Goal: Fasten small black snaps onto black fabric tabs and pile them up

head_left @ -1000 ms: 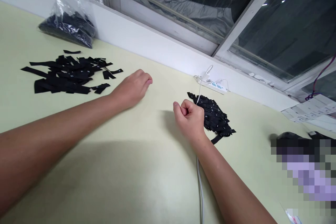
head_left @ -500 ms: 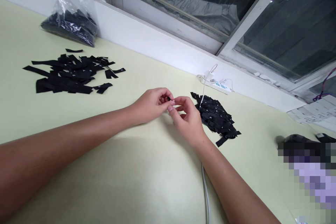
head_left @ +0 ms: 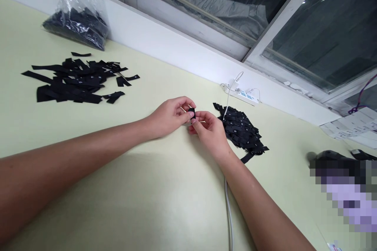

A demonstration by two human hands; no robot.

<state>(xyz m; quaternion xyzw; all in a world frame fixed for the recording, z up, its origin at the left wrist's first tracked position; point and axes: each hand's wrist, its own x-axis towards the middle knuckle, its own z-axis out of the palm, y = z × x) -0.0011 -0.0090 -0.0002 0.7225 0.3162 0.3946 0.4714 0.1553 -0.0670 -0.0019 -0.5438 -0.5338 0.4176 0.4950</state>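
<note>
A small black fabric strip (head_left: 192,115) is pinched between both hands above the table. My left hand (head_left: 173,115) grips it between thumb and fingers at its upper left side. From the right, my right hand (head_left: 209,127) is closed on its lower end, thumb on top. Close beyond the right hand lies a dense pile of black fabric strips (head_left: 243,131) with small white marks. A looser heap of black strips (head_left: 76,80) is spread out at the far left, away from both hands.
A clear plastic bag (head_left: 78,23) of black pieces stands against the wall at the back left. A power strip (head_left: 243,95) sits by the wall, and a white cable (head_left: 228,211) runs under my right forearm. Dark and purple items, partly pixelated, lie at the right edge.
The black strip, mostly hidden by the fingers before, now shows upright between the thumbs. My right hand has shifted slightly down, and its thumb has moved onto the strip.
</note>
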